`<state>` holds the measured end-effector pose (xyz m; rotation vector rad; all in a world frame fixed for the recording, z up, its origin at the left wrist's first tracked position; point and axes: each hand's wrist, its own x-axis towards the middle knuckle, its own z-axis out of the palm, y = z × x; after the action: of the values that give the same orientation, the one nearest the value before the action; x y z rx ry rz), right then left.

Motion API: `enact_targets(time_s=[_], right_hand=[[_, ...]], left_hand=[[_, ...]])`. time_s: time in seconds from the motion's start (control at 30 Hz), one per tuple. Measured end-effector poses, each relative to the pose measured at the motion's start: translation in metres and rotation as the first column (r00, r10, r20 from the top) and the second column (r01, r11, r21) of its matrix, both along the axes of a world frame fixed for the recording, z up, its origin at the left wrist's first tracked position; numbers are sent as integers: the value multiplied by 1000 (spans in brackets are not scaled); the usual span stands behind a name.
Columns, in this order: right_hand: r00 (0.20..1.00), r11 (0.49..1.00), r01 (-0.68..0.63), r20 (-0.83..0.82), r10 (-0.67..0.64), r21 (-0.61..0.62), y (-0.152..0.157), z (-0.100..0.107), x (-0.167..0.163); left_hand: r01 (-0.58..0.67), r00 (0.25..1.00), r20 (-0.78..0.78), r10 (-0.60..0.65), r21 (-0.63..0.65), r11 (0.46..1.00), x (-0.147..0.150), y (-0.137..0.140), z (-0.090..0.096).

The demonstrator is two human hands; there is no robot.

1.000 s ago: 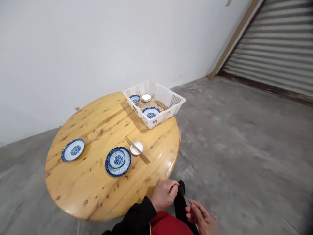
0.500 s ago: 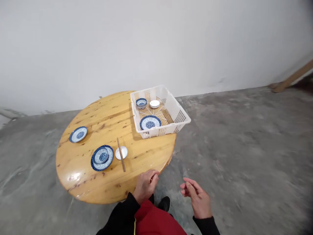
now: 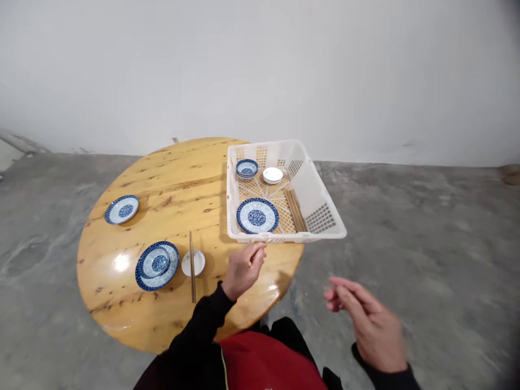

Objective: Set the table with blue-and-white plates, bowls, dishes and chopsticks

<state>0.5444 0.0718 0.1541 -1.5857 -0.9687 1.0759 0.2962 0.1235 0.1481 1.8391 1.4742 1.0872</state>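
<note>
My left hand [image 3: 244, 270] is over the front of the round table, just short of the basket's near rim. Its fingers are curled in and I see nothing in them. Off the table's right edge, my right hand [image 3: 368, 319] hangs above the floor, slightly blurred, with loosely bent fingers and nothing held. The white plastic basket [image 3: 325, 236] contains stacked blue-and-white bowls [image 3: 247, 169], small white dishes [image 3: 272, 175], a patterned plate [image 3: 257, 215] and several wooden chopsticks [image 3: 296, 210].
Left of my left hand, a chopstick pair [image 3: 192, 271] rests across a small white dish [image 3: 198, 263]. Beside it, a bowl [image 3: 157, 262] sits on a blue-rimmed plate [image 3: 147, 283]. Another plate [image 3: 122, 209] lies farther left on the wooden table [image 3: 174, 189]. A wall stands behind.
My left hand has moved forward from the table's edge toward the basket. My right hand has shifted right. The view has moved closer to the basket; the dishes look unmoved.
</note>
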Motion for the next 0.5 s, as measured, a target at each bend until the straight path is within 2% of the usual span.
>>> enact_targets(time_s=[0.07, 0.17, 0.23, 0.3, 0.4, 0.5], right_hand=[[993, 995, -69, 101, 62, 65, 35, 25, 5], [957, 959, -242, 201, 211, 147, 100, 53, 4], [929, 925, -331, 238, 285, 187, 148, 61, -1], [891, 891, -414, 283, 355, 186, 198, 61, -8], [802, 844, -530, 371, 469, 79, 274, 47, -23], [662, 795, -601, 506, 553, -83, 348, 26, -42]], left_hand=[[-12, 998, -62, 13, 14, 1000, -9, 32, 17], [-43, 973, -228, 42, 2, 999, -24, 89, 45], [-91, 925, -374, 74, -28, 995, -31, 131, 60], [-148, 865, -492, 100, -61, 987, -34, 173, 67], [-260, 770, -625, 129, -123, 958, -32, 230, 60], [-342, 715, -693, 93, -230, 911, -22, 277, 37]])
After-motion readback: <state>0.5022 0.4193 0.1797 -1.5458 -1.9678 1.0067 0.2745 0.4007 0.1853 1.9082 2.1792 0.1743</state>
